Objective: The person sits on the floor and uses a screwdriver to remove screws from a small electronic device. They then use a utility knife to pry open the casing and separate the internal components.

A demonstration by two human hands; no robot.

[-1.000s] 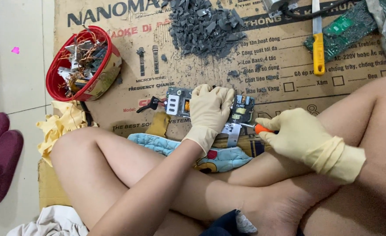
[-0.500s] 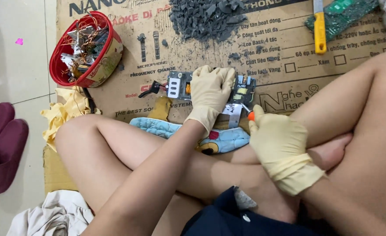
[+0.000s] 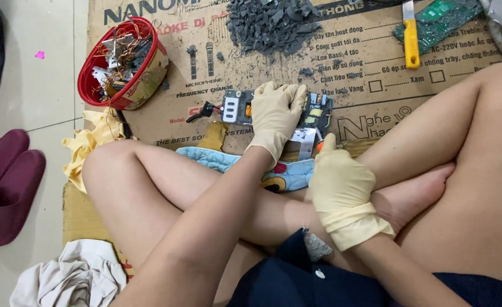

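Pressing flat, left hand [image 3: 275, 113] fingers pin circuit board [image 3: 273, 109] lying left-right; right hand [image 3: 340, 185] fingers grip screwdriver [image 3: 319, 145]

Soft, even indoor light falls from above; shadows stay faint, nothing glares, and focus holds sharp with slight softness toward the edges.

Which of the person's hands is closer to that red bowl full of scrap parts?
The left hand. It presses on the circuit board, just right of the red bowl. The right hand is farther off, lower and to the right, gripping an orange-handled tool.
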